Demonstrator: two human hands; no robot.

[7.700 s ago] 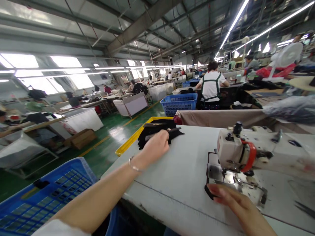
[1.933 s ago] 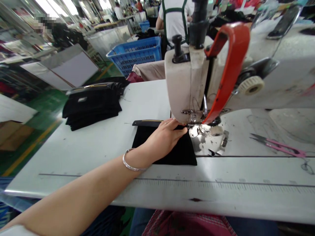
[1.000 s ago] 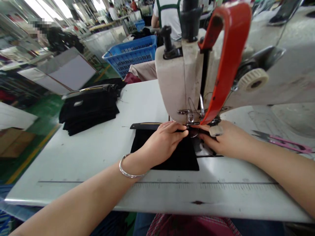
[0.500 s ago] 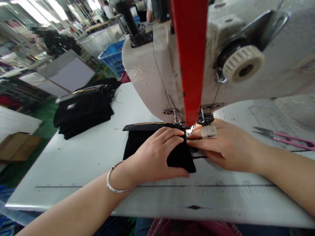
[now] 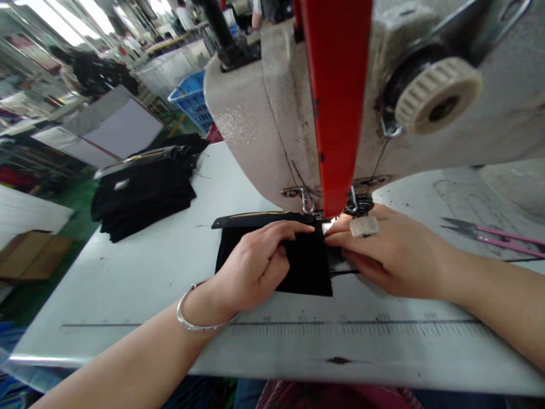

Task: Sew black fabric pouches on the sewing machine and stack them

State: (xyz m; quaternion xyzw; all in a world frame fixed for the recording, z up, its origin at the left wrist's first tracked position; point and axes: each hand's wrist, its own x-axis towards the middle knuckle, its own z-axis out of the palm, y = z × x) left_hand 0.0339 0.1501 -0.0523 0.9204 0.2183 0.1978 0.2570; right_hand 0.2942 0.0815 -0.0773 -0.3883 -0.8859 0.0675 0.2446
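Note:
A black fabric piece with a zipper strip along its far edge lies under the head of a cream sewing machine with a red guard. My left hand rests on the fabric, its upper fingers stretched toward the needle and the lower ones curled. My right hand lies on the fabric's right edge just below the presser foot, fingers pressed together and pointing left. The fingertips of both hands nearly meet at the needle.
A stack of black fabric pieces sits at the table's far left. Pink-handled thread snips lie at the right. A ruler scale runs along the white table's front edge. A blue basket stands beyond the table.
My view has dropped closer to the machine head. My left hand's lower fingers have curled in on the fabric. Earlier my right hand came in to the presser foot.

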